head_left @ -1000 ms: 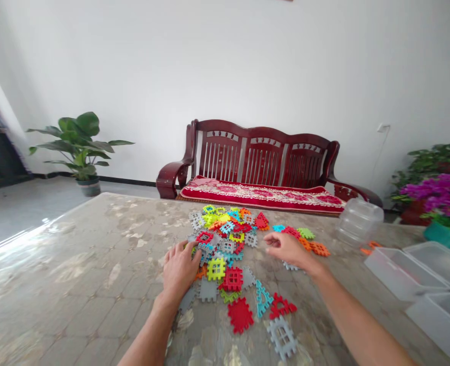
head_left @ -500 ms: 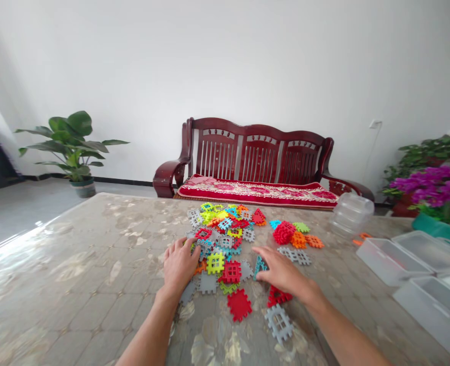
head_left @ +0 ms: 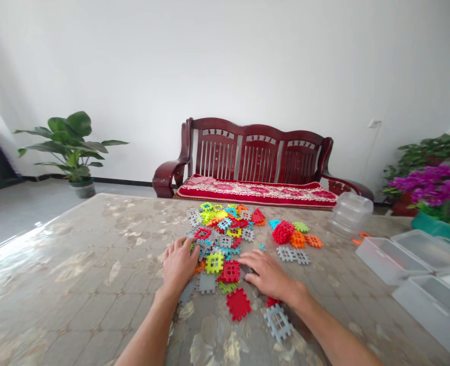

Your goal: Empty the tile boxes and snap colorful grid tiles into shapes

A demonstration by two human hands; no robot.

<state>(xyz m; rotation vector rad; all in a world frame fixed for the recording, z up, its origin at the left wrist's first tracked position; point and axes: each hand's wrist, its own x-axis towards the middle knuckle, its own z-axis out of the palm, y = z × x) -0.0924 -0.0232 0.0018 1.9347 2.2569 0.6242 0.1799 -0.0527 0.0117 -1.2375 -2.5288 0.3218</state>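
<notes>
Indoors, our left hand curved over the near edge of a heap of interlocking plastic waffle blocks, its fingers down among them; we could not tell whether it held one. Our right hand lay spread and open just beside the heap, its fingertips touching or just above a grey block. The heap sat on a marbled table cover, with wide room to its left. Clear plastic boxes stood toward the right edge, well apart from both hands.
</notes>
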